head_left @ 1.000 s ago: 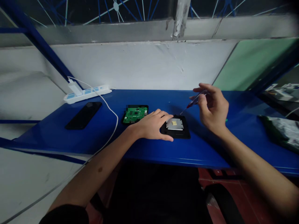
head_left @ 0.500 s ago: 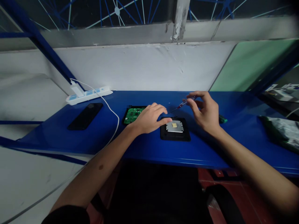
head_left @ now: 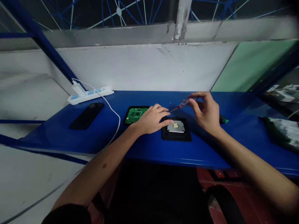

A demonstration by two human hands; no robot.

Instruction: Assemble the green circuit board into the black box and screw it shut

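Note:
My right hand (head_left: 205,110) pinches a screwdriver (head_left: 184,103) with a clear, reddish handle. The blade slants down to the left, its tip close to the fingertips of my left hand (head_left: 155,119). That left hand is spread, palm down, with its thumb over the left edge of a black square cover (head_left: 167,136). A silver metal plate (head_left: 179,128) with a small yellowish pad (head_left: 175,125) lies in this cover. Partly hidden behind my left hand is a green circuit board (head_left: 134,115) in a black casing.
On the left lie a black phone (head_left: 87,116) and a white power strip (head_left: 92,95) with a charger; its white cable (head_left: 118,119) runs over the blue table (head_left: 149,152). A small green object (head_left: 223,119) sits beyond my right wrist, a silvery bag (head_left: 283,130) at far right.
The view has shifted slightly. My left hand's fingertips are a little nearer to the screwdriver tip. My right hand keeps its grip on the screwdriver.

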